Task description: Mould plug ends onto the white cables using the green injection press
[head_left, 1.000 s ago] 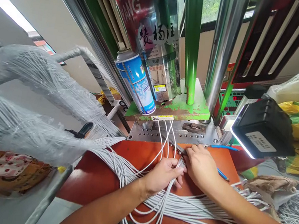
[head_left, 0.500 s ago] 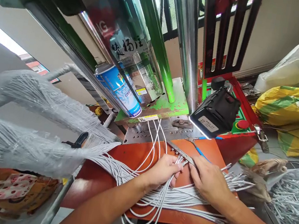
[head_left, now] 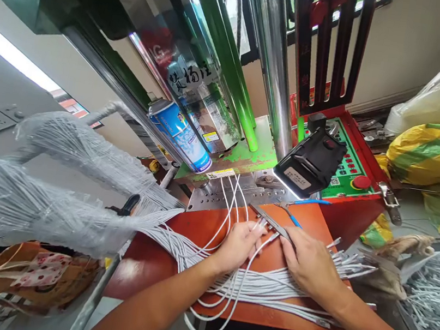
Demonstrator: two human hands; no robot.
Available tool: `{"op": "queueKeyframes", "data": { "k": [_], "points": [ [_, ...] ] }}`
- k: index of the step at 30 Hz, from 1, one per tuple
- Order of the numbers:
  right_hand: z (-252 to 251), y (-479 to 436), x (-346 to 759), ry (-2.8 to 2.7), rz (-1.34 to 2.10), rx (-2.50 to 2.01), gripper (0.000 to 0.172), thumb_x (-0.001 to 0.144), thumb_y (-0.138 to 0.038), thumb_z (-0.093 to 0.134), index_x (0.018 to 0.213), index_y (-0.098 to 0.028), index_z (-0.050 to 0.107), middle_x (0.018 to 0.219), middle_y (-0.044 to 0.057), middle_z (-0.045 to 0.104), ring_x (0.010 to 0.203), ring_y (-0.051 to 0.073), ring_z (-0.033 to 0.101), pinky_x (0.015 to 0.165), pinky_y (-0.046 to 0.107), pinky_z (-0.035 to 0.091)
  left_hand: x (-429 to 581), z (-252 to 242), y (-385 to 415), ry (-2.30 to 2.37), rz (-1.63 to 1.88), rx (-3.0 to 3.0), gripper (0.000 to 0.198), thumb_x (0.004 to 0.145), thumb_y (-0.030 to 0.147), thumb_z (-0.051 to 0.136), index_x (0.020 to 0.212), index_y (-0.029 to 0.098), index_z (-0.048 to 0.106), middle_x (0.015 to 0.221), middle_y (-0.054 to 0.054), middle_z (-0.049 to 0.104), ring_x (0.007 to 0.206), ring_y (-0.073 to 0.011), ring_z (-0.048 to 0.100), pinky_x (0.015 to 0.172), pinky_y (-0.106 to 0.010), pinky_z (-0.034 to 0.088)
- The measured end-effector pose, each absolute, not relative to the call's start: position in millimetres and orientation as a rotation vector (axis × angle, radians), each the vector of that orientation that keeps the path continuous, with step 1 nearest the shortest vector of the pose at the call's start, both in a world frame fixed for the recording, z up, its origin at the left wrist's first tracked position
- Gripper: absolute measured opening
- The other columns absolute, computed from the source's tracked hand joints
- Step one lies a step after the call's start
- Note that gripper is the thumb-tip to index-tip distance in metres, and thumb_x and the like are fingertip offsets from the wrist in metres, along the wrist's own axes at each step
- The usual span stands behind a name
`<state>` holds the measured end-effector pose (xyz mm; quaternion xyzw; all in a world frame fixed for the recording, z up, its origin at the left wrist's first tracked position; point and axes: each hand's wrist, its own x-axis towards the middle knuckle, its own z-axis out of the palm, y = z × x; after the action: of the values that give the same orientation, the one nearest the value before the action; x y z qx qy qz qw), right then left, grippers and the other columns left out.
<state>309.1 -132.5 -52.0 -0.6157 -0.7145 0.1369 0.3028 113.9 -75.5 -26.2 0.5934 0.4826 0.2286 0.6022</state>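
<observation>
Left hand (head_left: 237, 246) pinches the ends of white cables (head_left: 267, 293) on the orange surface (head_left: 194, 227). At its 3 o'clock, right hand (head_left: 310, 265) pinches another end.

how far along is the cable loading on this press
Done: a few white cables already run up into the metal fixture. In hand: the left hand pinches more cable ends by the metal strip, and the right hand lies on the loose cables. Left: those loose cables and the wrapped bundle, which looks large.
</observation>
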Motion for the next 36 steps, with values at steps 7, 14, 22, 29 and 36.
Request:
{"op": "queueKeyframes", "data": {
  "k": [7, 14, 22, 29, 36],
  "points": [
    [-53.8, -130.7, 310.4, -1.891, 0.361, -1.575, 0.029, 0.105, -0.031, 0.037, 0.105, -0.022, 0.065, 0.092, 0.007, 0.071, 0.083, 0.022, 0.066, 0.071, 0.032, 0.043, 106.8, -23.5, -64.0, 1.152, 0.475, 1.288, 0.046, 0.084, 0.061, 0.069, 0.085, 0.016, 0.058, 0.053, 0.005, 0.055, 0.034, -0.0051, 0.039, 0.035, -0.017, 0.026],
    [-50.7, -130.1, 312.7, -2.003, 0.337, -1.521, 0.025, 0.104, -0.031, 0.040, 0.098, -0.021, 0.062, 0.090, 0.006, 0.070, 0.077, 0.021, 0.064, 0.069, 0.034, 0.040, 118.2, -17.6, -62.5, 1.078, 0.430, 1.282, 0.041, 0.085, 0.054, 0.069, 0.080, 0.014, 0.061, 0.051, 0.007, 0.049, 0.035, -0.0030, 0.036, 0.035, -0.016, 0.024],
    [-51.6, -131.8, 314.9, -1.900, 0.363, -1.598, 0.031, 0.106, -0.036, 0.038, 0.108, -0.021, 0.065, 0.096, 0.008, 0.072, 0.084, 0.023, 0.067, 0.075, 0.035, 0.044, 98.7, -15.3, -50.1, 1.174, 0.438, 1.293, 0.038, 0.088, 0.049, 0.066, 0.097, 0.013, 0.061, 0.058, 0.002, 0.060, 0.037, -0.0078, 0.049, 0.039, -0.017, 0.035],
    [-52.1, -131.3, 315.4, -1.936, 0.365, -1.580, 0.030, 0.106, -0.038, 0.040, 0.113, -0.022, 0.064, 0.100, 0.006, 0.072, 0.083, 0.023, 0.067, 0.073, 0.034, 0.043, 97.1, -11.5, -46.3, 1.138, 0.395, 1.315, 0.031, 0.092, 0.041, 0.062, 0.090, 0.011, 0.066, 0.046, 0.007, 0.046, 0.038, -0.0038, 0.033, 0.041, -0.015, 0.021],
    [-52.8, -131.4, 316.7, -2.025, 0.390, -1.462, 0.028, 0.106, -0.039, 0.041, 0.105, -0.021, 0.062, 0.093, 0.007, 0.070, 0.079, 0.021, 0.063, 0.071, 0.033, 0.042, 111.2, -8.5, -40.9, 1.166, 0.297, 1.204, 0.023, 0.093, 0.029, 0.057, 0.076, 0.014, 0.061, 0.042, 0.007, 0.044, 0.033, -0.0040, 0.029, 0.037, -0.017, 0.015]
  ]
}}
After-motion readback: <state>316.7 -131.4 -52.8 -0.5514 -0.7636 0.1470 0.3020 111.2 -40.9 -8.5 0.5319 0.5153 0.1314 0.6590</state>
